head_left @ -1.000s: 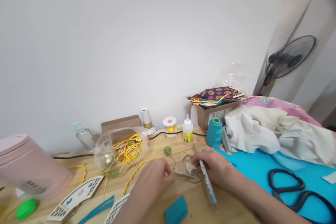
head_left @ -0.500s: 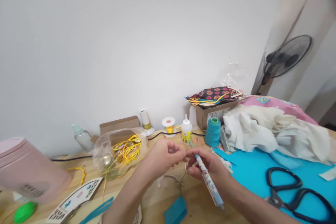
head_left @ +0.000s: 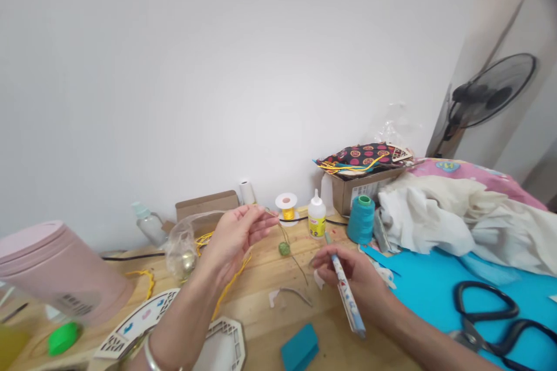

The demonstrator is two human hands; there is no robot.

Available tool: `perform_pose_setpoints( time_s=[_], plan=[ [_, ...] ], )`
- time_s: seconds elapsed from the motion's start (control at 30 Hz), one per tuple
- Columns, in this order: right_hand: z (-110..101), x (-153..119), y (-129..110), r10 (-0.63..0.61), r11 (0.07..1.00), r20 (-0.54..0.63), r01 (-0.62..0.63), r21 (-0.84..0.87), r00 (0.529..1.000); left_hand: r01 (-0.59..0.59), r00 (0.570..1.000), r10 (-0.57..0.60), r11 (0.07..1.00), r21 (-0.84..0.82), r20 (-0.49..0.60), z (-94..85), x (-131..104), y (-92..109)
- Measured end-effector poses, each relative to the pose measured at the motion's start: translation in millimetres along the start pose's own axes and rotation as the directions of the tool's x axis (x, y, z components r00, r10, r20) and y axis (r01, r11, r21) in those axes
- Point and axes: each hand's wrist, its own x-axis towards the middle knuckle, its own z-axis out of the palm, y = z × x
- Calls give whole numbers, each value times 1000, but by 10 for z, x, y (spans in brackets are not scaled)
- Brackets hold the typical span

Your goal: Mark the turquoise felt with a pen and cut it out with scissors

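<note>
My left hand (head_left: 239, 235) is raised above the wooden table, thumb and fingertips pinched on a thin greenish cord (head_left: 300, 269). A small round green bead or knot (head_left: 284, 248) hangs on that cord, its lower end dangling free. To the right, my right hand (head_left: 350, 272) holds a slim pen (head_left: 347, 295) with a white, blue and red pattern, its pale green end pointing up and away. Below and between the hands lie a grey cord piece (head_left: 296, 294) and a folded blue piece (head_left: 300, 349).
A glue bottle (head_left: 317, 217), a yellow thread spool (head_left: 286, 208) and a teal thread cone (head_left: 361, 220) stand at the back. Black-handled scissors (head_left: 485, 319) lie on blue sheet material (head_left: 418, 301) at right. A pink container (head_left: 65, 278) stands left; a wooden lattice frame (head_left: 237, 336) lies in front.
My left hand has moved up and left, away from my right hand, drawing the cord with the green bead into view. The pen stays in my right hand.
</note>
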Motion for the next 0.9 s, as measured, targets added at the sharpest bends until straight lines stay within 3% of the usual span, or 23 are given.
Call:
perform_pose_setpoints(
  time_s=[0.2, 0.3, 0.47, 0.63, 0.73, 0.8, 0.9],
  plan=[
    [179, 182, -241, -66, 997, -3, 66, -28, 998, 72, 986, -67, 997, -24, 150, 133, -71, -10],
    [288, 284, -335, -93, 995, 4, 93, -34, 996, 79, 984, -66, 994, -74, 165, 205, -71, -11],
    [254, 213, -267, -117, 981, 13, 118, -155, 993, 30, 999, -26, 978, -204, 22, 190, 21, 13],
    [-46, -52, -109, -93, 934, 148, 138, -330, 985, -67, 986, 20, 955, -290, -165, -23, 192, 22],
    [-208, -145, -123, -94, 850, 225, 196, -488, 970, -120, 973, 50, 942, -314, -224, -131, 262, 12],
    [-203, -144, -157, -111, 766, 294, 270, -584, 949, -122, 973, 50, 942, -314, -227, -152, 278, -1],
    [18, -56, -178, -133, 677, 444, 408, -612, 886, -91, 981, 35, 953, -289, -192, -122, 267, -14]
  ],
)
